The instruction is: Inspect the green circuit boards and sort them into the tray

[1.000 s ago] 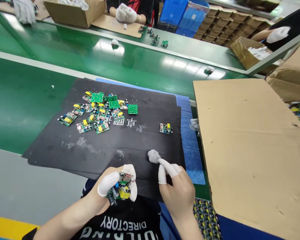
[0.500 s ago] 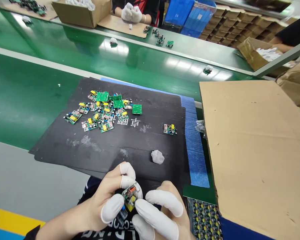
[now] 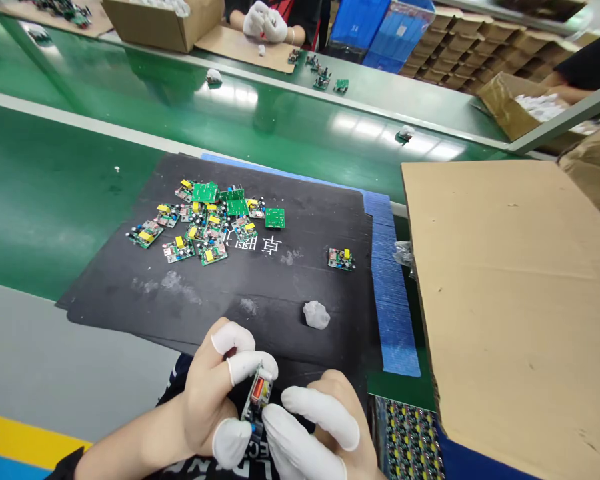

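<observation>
A black mat (image 3: 275, 280) bears circuit boards (image 3: 213, 251) and a whitish lump (image 3: 317, 315).

1. Illumination: bright, even, cool; reflections indicate overhead lamps.
2. Glare: streaked white patches on the glossy green belt (image 3: 290, 127); the black mat (image 3: 265, 280) returns only a dull sheen.
3. Shadow: a dark strip borders the left edge of the cardboard sheet (image 3: 510, 280).
4. Sharpness: from where I stand, the held circuit board (image 3: 258, 392) reads clearly above, darkly below; the stacked cartons (image 3: 445, 50) look soft.
5. Distortion: outer edges stretched; upper right corner pale and smeared.
</observation>
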Demonstrator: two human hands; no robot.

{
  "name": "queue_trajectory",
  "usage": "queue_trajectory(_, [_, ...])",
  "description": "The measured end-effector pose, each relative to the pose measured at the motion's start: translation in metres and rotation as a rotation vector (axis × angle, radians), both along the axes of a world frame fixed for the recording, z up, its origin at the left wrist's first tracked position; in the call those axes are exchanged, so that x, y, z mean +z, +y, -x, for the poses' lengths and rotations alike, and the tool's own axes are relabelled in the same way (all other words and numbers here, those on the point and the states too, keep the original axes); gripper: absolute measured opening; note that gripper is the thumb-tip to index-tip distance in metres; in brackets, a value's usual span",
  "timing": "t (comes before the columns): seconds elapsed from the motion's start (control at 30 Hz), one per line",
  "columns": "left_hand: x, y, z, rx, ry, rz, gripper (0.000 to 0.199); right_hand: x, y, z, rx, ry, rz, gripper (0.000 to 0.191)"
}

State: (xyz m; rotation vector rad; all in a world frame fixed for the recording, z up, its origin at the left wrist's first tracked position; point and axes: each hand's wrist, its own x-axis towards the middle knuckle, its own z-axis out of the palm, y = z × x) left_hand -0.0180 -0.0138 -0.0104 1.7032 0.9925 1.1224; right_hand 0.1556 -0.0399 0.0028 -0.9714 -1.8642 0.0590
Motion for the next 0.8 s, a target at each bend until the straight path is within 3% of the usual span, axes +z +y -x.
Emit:
queue_trajectory(0.13, [-0.007,-0.003,-0.003,0.098,-0.036,0.025,0.051,-0.005,0.003,-0.001,-0.010,-0.029,-0.093,0.024])
queue_trajectory(0.27, [-0.008,-0.002,-0.002,0.088,-0.058,0.044,0.040,-0.006,0.001,-0.006,0.058,-0.095,-0.085,0.021])
queue_trajectory(0.43, [0.000,0.002,-0.003,0.042,-0.072,0.075,0.032,-0.012,0.000,0.004,-0.024,0.098,-0.077,0.012])
queue_trajectory(0.8, [0.002,0.002,-0.009,0.054,-0.106,-0.118,0.024,-0.013,0.002,0.012,0.005,0.225,-0.008,0.014])
